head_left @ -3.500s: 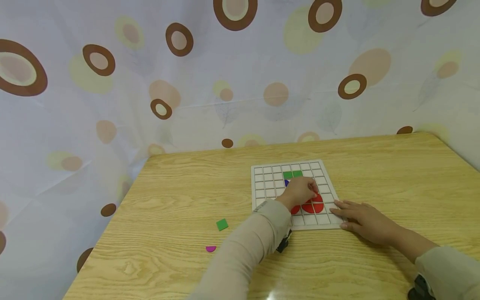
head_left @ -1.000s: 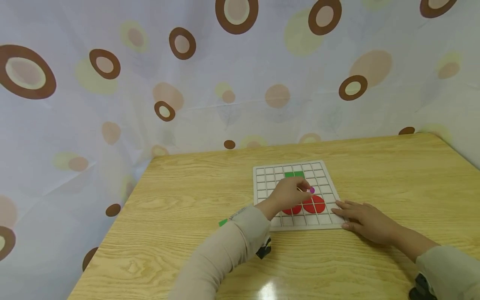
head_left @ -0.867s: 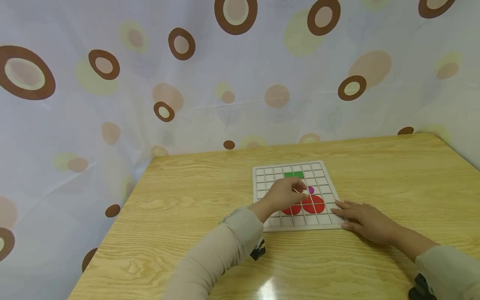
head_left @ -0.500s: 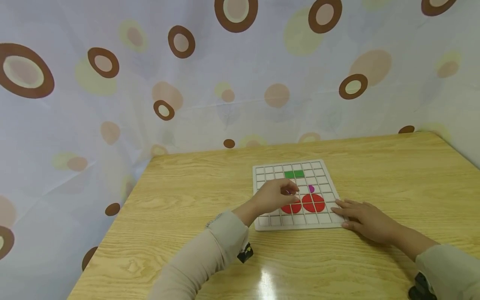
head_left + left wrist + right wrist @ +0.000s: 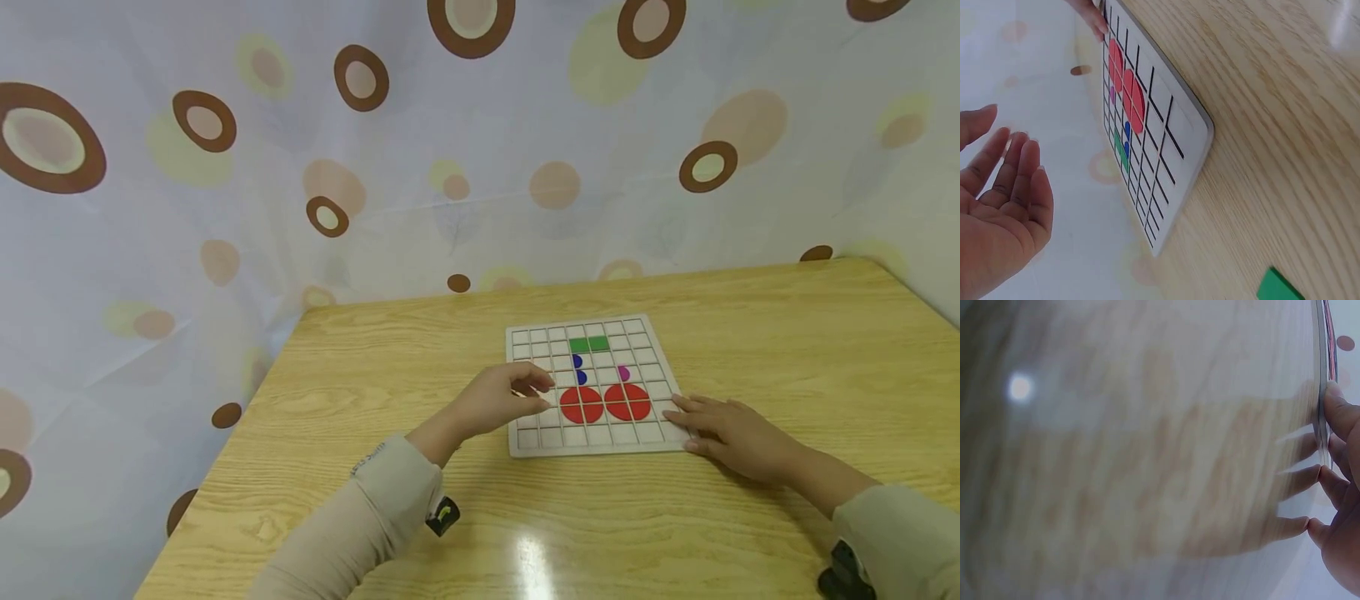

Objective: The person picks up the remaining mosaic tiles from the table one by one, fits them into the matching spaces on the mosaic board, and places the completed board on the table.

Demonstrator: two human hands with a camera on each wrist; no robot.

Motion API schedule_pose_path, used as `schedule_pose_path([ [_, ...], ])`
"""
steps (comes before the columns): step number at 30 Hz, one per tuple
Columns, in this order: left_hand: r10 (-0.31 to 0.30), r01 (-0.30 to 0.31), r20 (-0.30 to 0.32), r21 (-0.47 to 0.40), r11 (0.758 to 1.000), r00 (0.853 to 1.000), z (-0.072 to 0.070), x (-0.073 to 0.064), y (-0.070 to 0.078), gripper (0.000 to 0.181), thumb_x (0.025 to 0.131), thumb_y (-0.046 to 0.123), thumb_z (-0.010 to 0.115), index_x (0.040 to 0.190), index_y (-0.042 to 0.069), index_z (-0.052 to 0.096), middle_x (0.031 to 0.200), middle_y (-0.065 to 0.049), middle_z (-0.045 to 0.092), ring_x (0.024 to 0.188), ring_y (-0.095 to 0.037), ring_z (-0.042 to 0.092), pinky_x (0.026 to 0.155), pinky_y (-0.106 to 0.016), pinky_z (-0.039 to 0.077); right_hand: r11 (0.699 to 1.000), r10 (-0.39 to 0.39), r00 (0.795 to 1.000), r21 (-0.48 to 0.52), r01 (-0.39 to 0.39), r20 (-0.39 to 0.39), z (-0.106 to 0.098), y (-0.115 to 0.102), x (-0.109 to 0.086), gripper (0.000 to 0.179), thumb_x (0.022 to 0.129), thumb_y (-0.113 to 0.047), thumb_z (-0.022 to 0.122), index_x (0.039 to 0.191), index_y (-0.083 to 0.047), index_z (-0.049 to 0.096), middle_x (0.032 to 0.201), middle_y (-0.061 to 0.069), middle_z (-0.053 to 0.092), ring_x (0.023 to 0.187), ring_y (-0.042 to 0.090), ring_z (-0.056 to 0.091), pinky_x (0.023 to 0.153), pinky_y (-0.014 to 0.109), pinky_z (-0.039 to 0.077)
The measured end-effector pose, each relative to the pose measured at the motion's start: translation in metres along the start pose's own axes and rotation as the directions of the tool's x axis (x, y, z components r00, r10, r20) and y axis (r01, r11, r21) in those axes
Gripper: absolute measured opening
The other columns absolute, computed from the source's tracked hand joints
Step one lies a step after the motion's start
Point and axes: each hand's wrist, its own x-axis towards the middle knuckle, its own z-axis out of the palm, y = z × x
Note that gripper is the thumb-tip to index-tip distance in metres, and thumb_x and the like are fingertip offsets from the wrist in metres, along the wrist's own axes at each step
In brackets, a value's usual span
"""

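Observation:
A white gridded board (image 5: pixel 622 435) lies on the table with flat coloured pieces in its cells. Two red discs (image 5: pixel 582 405), each made of quarter pieces, sit near the front. Behind them are a magenta half-disc (image 5: pixel 624 374), two blue half-discs (image 5: pixel 577 362) and two green squares (image 5: pixel 588 344). Over the board's left side hovers my left hand (image 5: pixel 491 402), fingers loosely bent, holding nothing; its palm (image 5: pixel 997 244) shows in the left wrist view. My right hand (image 5: pixel 738 440) rests with spread fingers on the board's right edge; the right wrist view shows fingertips (image 5: pixel 1333 390) there.
A loose green square (image 5: pixel 1277 287) lies on the wooden table (image 5: pixel 360 358) left of the board, hidden behind my left arm in the head view. A patterned cloth (image 5: pixel 480 225) hangs behind the table's far edge.
The magenta half-disc, earlier on the table at left, is now on the board. My left hand has drawn back leftward from it, uncovering the blue pieces. My right hand has stayed put.

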Motion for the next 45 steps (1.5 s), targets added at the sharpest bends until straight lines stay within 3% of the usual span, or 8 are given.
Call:
schedule_pose_path([
  [6,-0.040,0.040,-0.029,-0.012,0.999,0.999,-0.011,-0.016,-0.008,0.023,0.082,0.017,0.059,0.105,0.014,0.057,0.101,0.005,0.055,0.090,-0.010,0.051,0.073,-0.025,0.043,1.000,0.005,1.000,-0.010,-0.005,0.002,-0.002,0.000,0.000,0.044,0.084,-0.026,0.055,0.122,-0.004,0.049,0.129,0.019,0.038,0.117,0.041,0.029,0.088,0.059,0.018],
  [13,-0.042,0.041,-0.038,-0.029,0.999,0.998,-0.020,-0.035,-0.022,0.025,0.082,0.014,0.060,0.106,0.010,0.057,0.106,-0.007,0.055,0.091,-0.014,0.051,0.074,-0.028,0.043,1.000,0.012,1.000,-0.008,-0.012,0.009,-0.003,-0.002,0.001,0.044,0.084,-0.027,0.054,0.122,-0.004,0.049,0.129,0.018,0.038,0.117,0.041,0.029,0.088,0.058,0.019],
  [23,-0.079,0.078,-0.027,-0.044,0.996,0.996,-0.026,-0.060,-0.045,0.029,0.081,0.014,0.060,0.108,0.003,0.055,0.106,-0.010,0.054,0.090,-0.017,0.051,0.072,-0.029,0.044,1.000,0.011,1.000,0.000,-0.011,0.009,-0.002,0.000,0.001,0.045,0.084,-0.027,0.055,0.122,-0.005,0.049,0.129,0.018,0.038,0.117,0.041,0.029,0.088,0.059,0.018],
  [37,-0.165,0.168,0.044,-0.091,0.982,0.985,-0.035,-0.091,-0.074,0.028,0.079,0.009,0.062,0.105,-0.001,0.054,0.095,-0.009,0.055,0.086,-0.019,0.050,0.073,-0.030,0.044,1.000,0.016,1.000,-0.005,-0.016,0.007,-0.001,0.001,0.001,0.044,0.083,-0.026,0.055,0.122,-0.005,0.049,0.129,0.018,0.037,0.117,0.041,0.029,0.088,0.059,0.017],
  [45,-0.223,0.225,0.082,-0.023,0.974,0.971,-0.037,-0.098,-0.083,0.033,0.072,0.015,0.069,0.100,0.004,0.057,0.094,-0.003,0.057,0.087,-0.018,0.052,0.077,-0.034,0.042,1.000,0.004,1.000,-0.005,-0.004,-0.012,0.004,0.006,0.001,0.044,0.084,-0.027,0.055,0.122,-0.006,0.049,0.129,0.018,0.038,0.117,0.041,0.029,0.087,0.059,0.018],
])
